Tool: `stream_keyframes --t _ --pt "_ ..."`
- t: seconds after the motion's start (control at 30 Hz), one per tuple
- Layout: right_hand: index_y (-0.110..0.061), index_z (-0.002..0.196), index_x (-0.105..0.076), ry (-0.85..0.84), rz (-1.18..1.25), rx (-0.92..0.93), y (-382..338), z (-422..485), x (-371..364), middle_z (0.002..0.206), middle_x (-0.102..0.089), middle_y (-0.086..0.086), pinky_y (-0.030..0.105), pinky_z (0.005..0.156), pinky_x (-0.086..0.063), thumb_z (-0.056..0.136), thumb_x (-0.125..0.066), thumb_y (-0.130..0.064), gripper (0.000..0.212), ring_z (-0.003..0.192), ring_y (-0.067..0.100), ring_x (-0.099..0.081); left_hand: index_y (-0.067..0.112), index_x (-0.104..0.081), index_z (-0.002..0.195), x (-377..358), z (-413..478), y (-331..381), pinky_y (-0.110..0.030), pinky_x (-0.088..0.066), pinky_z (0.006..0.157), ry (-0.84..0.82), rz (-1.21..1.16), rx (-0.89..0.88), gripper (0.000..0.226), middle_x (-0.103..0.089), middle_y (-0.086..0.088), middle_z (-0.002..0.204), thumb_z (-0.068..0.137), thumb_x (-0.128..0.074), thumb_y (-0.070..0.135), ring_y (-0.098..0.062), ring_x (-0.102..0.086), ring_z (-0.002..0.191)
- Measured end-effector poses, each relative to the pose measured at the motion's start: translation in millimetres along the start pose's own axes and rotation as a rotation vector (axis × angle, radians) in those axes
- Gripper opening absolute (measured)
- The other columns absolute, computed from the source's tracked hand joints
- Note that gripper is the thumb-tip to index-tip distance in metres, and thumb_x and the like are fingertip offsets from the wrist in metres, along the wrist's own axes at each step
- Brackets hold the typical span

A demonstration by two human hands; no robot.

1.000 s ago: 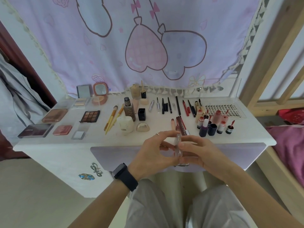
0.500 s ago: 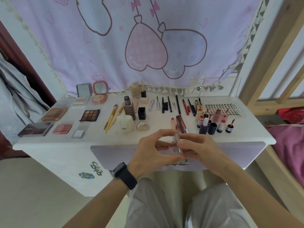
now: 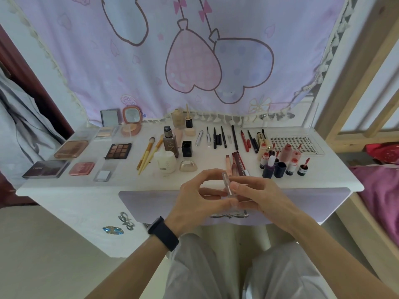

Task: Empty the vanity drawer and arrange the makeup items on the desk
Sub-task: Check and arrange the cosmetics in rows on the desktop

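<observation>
Clear tube (image 3: 227, 186): lower end concealed behind left hand (image 3: 194, 203) and right hand (image 3: 259, 201). Drawer handle (image 3: 228, 215) beneath both hands partly covered. Small bottles (image 3: 268, 169) beyond right hand: labels illegible.

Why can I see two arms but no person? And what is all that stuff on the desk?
The camera sits on the person's head and looks down, so you see just what they see. There is no machine here, only two bare hands. The left hand, the one with the black watch, and the right hand together pinch a small clear tube in front of the white desk. On the desk lie makeup things in rows: palettes on the left, brushes and a bottle in the middle, pencils at the back, little pots on the right. A pink curtain with heart balloons hangs behind.
</observation>
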State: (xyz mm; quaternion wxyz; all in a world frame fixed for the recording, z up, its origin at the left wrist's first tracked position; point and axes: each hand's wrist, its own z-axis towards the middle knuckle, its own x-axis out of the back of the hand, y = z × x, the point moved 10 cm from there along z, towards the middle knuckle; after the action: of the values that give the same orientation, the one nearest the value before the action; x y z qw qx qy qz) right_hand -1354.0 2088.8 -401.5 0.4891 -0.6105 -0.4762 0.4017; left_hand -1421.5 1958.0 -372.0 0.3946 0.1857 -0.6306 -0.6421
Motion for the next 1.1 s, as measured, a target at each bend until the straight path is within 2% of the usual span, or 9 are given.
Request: stream_keyframes --t 0.1,0.27,0.53,0.77,0.83,0.9,0.97,1.03,1.1 --pt "-0.018 0.123 -0.068 -0.043 -0.024 -0.001 -3.9 -1.6 -1.5 0.111 -0.076 0.007 0.037 0.092 -0.057 0.083 -0.07 -0.036 0.045 0.103 0.026 -0.073 0.028 -0.062 0.125 7.7 3.6 -3.9 -0.036 -0.06 0.088 0.033 -0.029 0.032 0.065 -0.069 0.012 0.121 0.066 -0.091 0.028 -0.014 -0.073 0.097" --pt "-0.015 0.123 -0.065 -0.085 -0.065 -0.058 -5.7 -0.3 -1.0 0.108 -0.076 0.009 0.044 0.1 -0.053 0.077 -0.079 -0.025 0.049 0.101 0.029 -0.073 0.035 -0.062 0.125 3.3 2.9 2.1 -0.029 -0.058 0.09 -0.022 0.112 -0.029 0.068 -0.066 0.021 0.121 0.066 -0.093 0.03 -0.006 -0.07 0.1" --pt "-0.018 0.116 -0.069 -0.021 -0.114 -0.052 -9.2 4.8 2.4 0.1 -0.076 0.014 0.047 0.094 -0.057 0.087 -0.073 -0.012 0.031 0.093 0.033 -0.074 0.031 -0.061 0.129 -0.2 1.3 20.2 -0.023 -0.056 0.09 -0.05 0.205 -0.149 0.071 -0.067 0.017 0.121 0.065 -0.093 0.035 -0.001 -0.069 0.101" --pt "-0.025 0.113 -0.071 -0.014 -0.31 -0.006 -11.0 5.9 -4.9 0.097 -0.078 0.002 0.045 0.089 -0.06 0.077 -0.068 -0.019 0.036 0.09 0.021 -0.076 0.041 -0.058 0.13 -8.2 0.6 18.6 -0.027 -0.058 0.086 -0.109 0.408 -0.208 0.073 -0.069 0.012 0.116 0.064 -0.089 0.048 0.0 -0.068 0.097" --pt "-0.023 0.112 -0.072 0.019 -0.325 0.025 -14.8 6.4 -2.2 0.093 -0.079 0.002 0.044 0.087 -0.061 0.082 -0.066 -0.015 0.032 0.086 0.021 -0.076 0.04 -0.059 0.126 -6.5 1.0 20.9 -0.028 -0.059 0.084 -0.098 0.367 -0.193 0.07 -0.068 0.012 0.116 0.063 -0.088 0.048 -0.003 -0.07 0.095" --pt "-0.019 0.104 -0.074 0.109 -0.301 0.043 -19.1 5.2 6.5 0.085 -0.078 0.003 0.044 0.082 -0.062 0.087 -0.062 -0.006 0.025 0.078 0.021 -0.076 0.03 -0.061 0.121 -2.3 1.7 24.4 -0.029 -0.061 0.08 -0.057 0.231 -0.162 0.067 -0.066 0.011 0.118 0.063 -0.094 0.035 -0.007 -0.073 0.089" --pt "-0.017 0.105 -0.074 0.119 -0.281 0.036 -21.0 3.2 7.5 0.084 -0.078 0.002 0.041 0.08 -0.063 0.093 -0.059 -0.002 0.024 0.077 0.02 -0.076 0.028 -0.062 0.123 -1.6 2.6 27.0 -0.028 -0.062 0.078 -0.035 0.192 -0.15 0.067 -0.066 0.011 0.119 0.064 -0.095 0.026 -0.007 -0.074 0.085" --pt "-0.019 0.113 -0.072 0.066 -0.262 0.003 -19.8 3.4 2.0 0.091 -0.079 0.003 0.041 0.083 -0.062 0.098 -0.059 -0.011 0.021 0.084 0.02 -0.076 0.032 -0.061 0.128 -1.2 3.5 24.3 -0.025 -0.06 0.081 -0.022 0.175 -0.138 0.07 -0.067 0.015 0.122 0.066 -0.093 0.026 -0.004 -0.073 0.091" --pt "-0.022 0.112 -0.073 0.038 -0.228 -0.002 -23.2 2.2 0.4 0.093 -0.078 0.004 0.039 0.083 -0.061 0.098 -0.062 -0.021 0.017 0.088 0.02 -0.076 0.032 -0.061 0.127 3.7 4.0 14.0 -0.026 -0.058 0.088 0.029 0.067 -0.079 0.069 -0.068 0.015 0.123 0.066 -0.093 0.025 -0.006 -0.071 0.1"
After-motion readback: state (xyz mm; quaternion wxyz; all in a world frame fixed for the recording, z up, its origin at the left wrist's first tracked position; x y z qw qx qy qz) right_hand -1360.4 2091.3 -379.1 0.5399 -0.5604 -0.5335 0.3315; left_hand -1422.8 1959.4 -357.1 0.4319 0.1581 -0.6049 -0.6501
